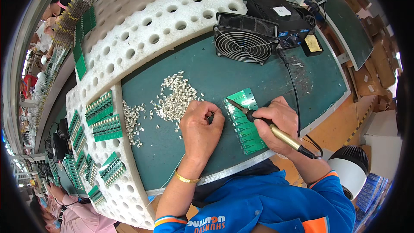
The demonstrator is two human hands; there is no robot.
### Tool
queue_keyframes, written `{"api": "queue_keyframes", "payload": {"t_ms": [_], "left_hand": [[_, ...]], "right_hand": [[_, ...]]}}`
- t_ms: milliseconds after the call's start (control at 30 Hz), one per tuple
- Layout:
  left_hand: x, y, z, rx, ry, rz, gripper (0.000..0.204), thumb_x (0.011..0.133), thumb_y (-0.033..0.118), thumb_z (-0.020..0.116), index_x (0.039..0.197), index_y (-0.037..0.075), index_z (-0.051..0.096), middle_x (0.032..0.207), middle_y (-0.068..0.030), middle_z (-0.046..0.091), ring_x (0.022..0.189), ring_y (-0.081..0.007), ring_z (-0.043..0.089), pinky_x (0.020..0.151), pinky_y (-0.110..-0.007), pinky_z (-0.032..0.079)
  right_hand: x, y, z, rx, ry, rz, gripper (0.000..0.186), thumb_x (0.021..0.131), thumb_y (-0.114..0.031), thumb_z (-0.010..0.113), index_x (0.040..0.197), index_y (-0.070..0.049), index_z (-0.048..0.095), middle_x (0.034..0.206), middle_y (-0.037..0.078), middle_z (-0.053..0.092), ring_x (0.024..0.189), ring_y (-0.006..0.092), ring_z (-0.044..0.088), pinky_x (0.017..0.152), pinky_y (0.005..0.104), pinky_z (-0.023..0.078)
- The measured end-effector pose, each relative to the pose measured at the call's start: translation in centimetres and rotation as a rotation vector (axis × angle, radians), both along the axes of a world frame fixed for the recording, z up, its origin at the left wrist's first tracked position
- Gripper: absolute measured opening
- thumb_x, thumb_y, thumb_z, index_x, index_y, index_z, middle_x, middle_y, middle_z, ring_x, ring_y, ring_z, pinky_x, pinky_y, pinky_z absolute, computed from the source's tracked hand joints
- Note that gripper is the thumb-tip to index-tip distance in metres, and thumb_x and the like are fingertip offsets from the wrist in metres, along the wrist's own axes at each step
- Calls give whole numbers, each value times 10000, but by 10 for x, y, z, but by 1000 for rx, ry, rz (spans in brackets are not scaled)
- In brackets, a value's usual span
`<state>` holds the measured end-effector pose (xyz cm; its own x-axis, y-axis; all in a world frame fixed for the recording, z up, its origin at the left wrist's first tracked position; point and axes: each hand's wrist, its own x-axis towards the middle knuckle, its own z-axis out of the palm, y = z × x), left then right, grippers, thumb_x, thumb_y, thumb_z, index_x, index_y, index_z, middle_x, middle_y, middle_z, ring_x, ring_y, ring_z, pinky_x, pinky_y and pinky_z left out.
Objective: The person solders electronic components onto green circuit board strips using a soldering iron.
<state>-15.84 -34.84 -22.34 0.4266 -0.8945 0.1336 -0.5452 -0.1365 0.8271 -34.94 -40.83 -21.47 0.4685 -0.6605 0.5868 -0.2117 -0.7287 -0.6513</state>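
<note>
My right hand [276,123] grips a soldering iron [285,137] with a gold handle. The iron's tip points to the upper left corner of a green circuit board panel [246,123] lying on the table. Just left of the panel, my left hand [199,127] is closed in a pinch. A thin solder wire [172,170] trails from it down beside the wrist; its end among the fingers is hidden. Whether the iron's tip touches the board I cannot tell. Beyond my left hand lies a loose pile of small white connectors [174,99].
A black fan [246,39] stands before a soldering station [280,15], with a tip-cleaning sponge box [312,44] beside it. The iron's cord [293,86] crosses the table's right side. White foam with holes [129,54] holds several finished-looking boards [107,128] at left. A co-worker [77,213] sits lower left.
</note>
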Motion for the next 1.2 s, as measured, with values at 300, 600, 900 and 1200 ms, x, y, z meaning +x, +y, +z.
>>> {"api": "queue_keyframes", "payload": {"t_ms": [300,600,900,1200], "left_hand": [[-1,-1,0,-11,2,-8,65,781,3,734,763,17,673,694,-17,524,596,-90,499,541,-253,400],[0,0,-2,-11,-4,-21,68,785,5,732,762,24,670,697,-19,522,598,-98,499,542,-262,401],[-2,1,0,4,7,-12,66,782,5,732,761,29,674,701,-20,532,600,-100,505,543,-263,403],[-2,2,-2,5,7,-24,61,779,2,734,772,24,678,720,-24,560,603,-94,516,539,-259,412]], "right_hand": [[0,0,-5,-93,-2,18,177,824,-161,769,922,-48,674,644,48,612,523,221,561,617,356,413],[-2,3,-6,-150,21,35,236,816,-193,788,951,-46,661,611,43,579,497,222,534,594,347,405],[-2,9,-7,-150,39,30,251,809,-208,789,948,-49,653,600,37,566,485,218,524,583,350,407],[-3,11,-6,-150,35,30,283,792,-224,810,948,-47,655,611,34,575,492,213,534,584,348,418]]}}
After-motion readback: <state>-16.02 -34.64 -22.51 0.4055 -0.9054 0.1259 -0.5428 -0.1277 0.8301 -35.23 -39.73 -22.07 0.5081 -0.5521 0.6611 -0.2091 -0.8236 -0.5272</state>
